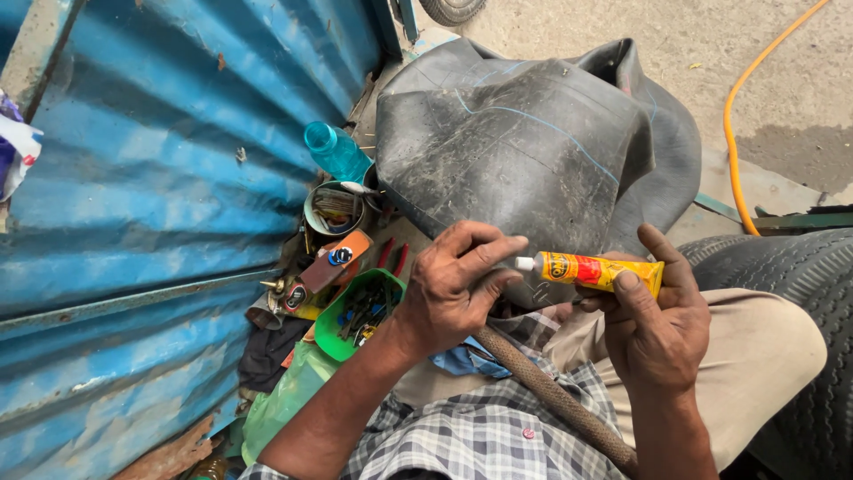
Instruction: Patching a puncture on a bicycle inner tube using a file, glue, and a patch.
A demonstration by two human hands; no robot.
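My right hand [662, 324] grips a yellow and red glue tube [597, 269] by its tail end, holding it level. My left hand [458, 284] pinches the tube's white nozzle between thumb and fingers. Both hands hover over a large black rubber inner tube [524, 142] draped in front of me, marked with thin blue lines. A brown hose [551, 396] runs across my lap under the hands.
A blue corrugated metal wall [151, 204] fills the left. At its foot lie a blue plastic bottle [336, 151], a tin can [333, 209] with tools, and a green bowl [355, 316] of small parts. A black tyre [804, 276] is at right, an orange hose [733, 133] on the ground.
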